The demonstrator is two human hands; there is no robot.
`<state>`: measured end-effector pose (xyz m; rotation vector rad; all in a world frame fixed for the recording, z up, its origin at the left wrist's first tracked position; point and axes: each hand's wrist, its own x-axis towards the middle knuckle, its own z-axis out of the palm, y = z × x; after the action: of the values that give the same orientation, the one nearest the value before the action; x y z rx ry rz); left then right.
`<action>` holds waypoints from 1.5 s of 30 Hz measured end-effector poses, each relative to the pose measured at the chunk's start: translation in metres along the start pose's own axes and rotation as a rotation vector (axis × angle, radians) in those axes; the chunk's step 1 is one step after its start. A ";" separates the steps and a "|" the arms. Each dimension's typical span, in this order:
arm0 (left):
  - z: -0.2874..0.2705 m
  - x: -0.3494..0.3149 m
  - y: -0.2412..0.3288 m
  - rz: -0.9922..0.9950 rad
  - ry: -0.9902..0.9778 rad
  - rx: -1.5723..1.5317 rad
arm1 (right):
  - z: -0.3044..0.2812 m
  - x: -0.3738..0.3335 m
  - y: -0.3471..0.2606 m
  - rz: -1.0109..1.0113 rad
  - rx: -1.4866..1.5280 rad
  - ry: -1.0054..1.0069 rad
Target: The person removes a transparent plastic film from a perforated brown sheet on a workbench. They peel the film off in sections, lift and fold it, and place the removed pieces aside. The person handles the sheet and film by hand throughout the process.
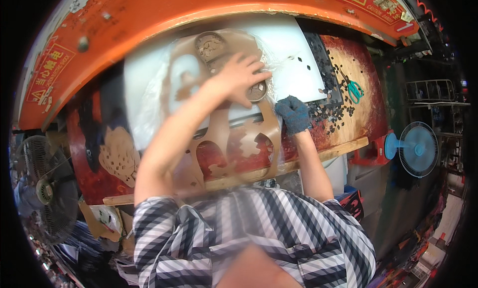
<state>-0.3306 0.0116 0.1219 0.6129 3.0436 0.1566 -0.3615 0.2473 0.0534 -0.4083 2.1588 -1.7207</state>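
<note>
Under the orange beam (219, 4): a surface (87, 171), red and worn, with a white board (291, 36) lying on it.
Brown sheet (217, 126): partly on the board, running toward the person across the front of the surface; large curved cutouts show in its near part.
Die (211, 45): on the sheet's far part, a long rounded outline set at a slant, its middle hidden by a hand.
Left hand (240, 80): bare, fingers spread across the die, not closed round it.
Right hand (293, 115): in a dark knitted glove, fingers curled, just beside the sheet's right edge; whether it grips anything, I cannot tell.
Clear film (270, 64): crumpled, reaching past the sheet's right edge.
Scraps (334, 114): small dark bits, scattered right of the gloved hand, a few on the board.
Scissors (355, 92): teal handles, among the outer scraps.
Brown offcut (118, 156): full of small holes, on the surface's left part.
Wood strip (323, 157): along the near edge.
Fans: one blue (418, 149) at right, one dark (45, 191) at left.
</note>
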 end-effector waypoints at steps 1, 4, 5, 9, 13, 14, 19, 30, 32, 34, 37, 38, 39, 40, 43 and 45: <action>-0.001 0.002 -0.006 0.051 -0.002 -0.042 | 0.002 -0.002 0.002 0.063 0.207 -0.005; -0.002 -0.002 -0.014 0.068 0.109 -0.145 | 0.007 -0.007 0.005 0.190 0.668 0.060; -0.002 -0.003 -0.016 0.068 0.169 -0.158 | 0.010 -0.009 0.007 0.201 0.803 0.077; -0.006 0.004 -0.023 0.065 0.280 -0.205 | 0.020 -0.018 0.025 0.190 1.306 0.044; -0.007 0.020 -0.026 0.012 0.375 -0.231 | 0.012 -0.034 0.048 0.325 1.251 0.077; -0.006 0.022 -0.025 0.005 0.334 -0.223 | 0.008 -0.036 0.053 0.356 1.247 0.150; 0.015 0.026 -0.017 0.040 0.195 -0.117 | -0.023 -0.036 0.071 0.381 1.130 0.171; 0.025 0.022 -0.014 -0.030 0.322 -0.263 | -0.043 -0.032 0.023 -0.045 0.073 0.538; 0.027 0.007 -0.013 -0.134 0.501 -0.419 | -0.045 -0.031 -0.004 -0.241 0.145 0.559; 0.031 -0.018 -0.013 -0.305 0.779 -0.681 | -0.040 -0.029 -0.031 -0.534 -0.092 0.441; 0.044 -0.078 -0.003 -0.770 1.096 -0.897 | -0.021 -0.012 -0.061 -0.624 -0.270 0.176; 0.050 -0.099 0.007 -0.983 1.156 -0.932 | -0.011 -0.004 -0.067 -0.617 -0.315 0.104; 0.056 -0.119 0.019 -1.016 1.176 -0.871 | -0.002 0.004 -0.071 -0.541 -0.375 0.039; 0.062 -0.137 0.033 -1.153 1.145 -0.842 | 0.007 0.014 -0.074 -0.499 -0.434 -0.039; 0.074 -0.178 0.091 -1.075 0.968 -0.730 | 0.034 0.040 -0.077 -0.591 -0.655 -0.067; 0.078 -0.192 0.123 -1.028 0.931 -0.657 | 0.049 0.053 -0.079 -0.469 -0.709 -0.179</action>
<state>-0.1021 0.0575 0.0592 -1.3569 3.1514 1.6092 -0.3867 0.1643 0.1162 -1.2783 2.6138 -0.9708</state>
